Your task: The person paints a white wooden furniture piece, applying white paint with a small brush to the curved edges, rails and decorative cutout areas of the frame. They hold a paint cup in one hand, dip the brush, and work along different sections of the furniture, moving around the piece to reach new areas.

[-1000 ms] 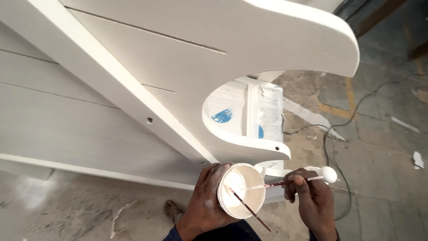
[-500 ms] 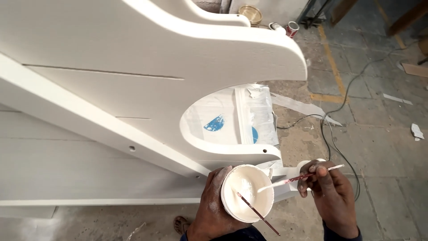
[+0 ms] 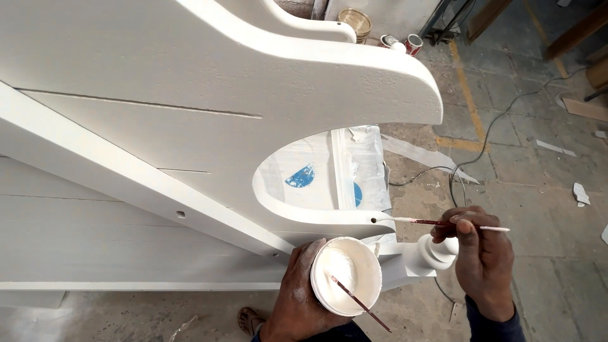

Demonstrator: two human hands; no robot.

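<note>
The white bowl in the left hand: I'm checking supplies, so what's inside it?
The white bowl, held by the left hand, contains white paint and a thin brush leaning over its rim. How deep the paint is cannot be seen.

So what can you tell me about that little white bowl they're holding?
The bowl is small, round and white, seemingly plastic, smeared inside with white paint. The left hand grips it from the side, tilted toward the camera, just below the white wooden furniture piece. A thin reddish stick rests in it, poking out over the rim.
</note>
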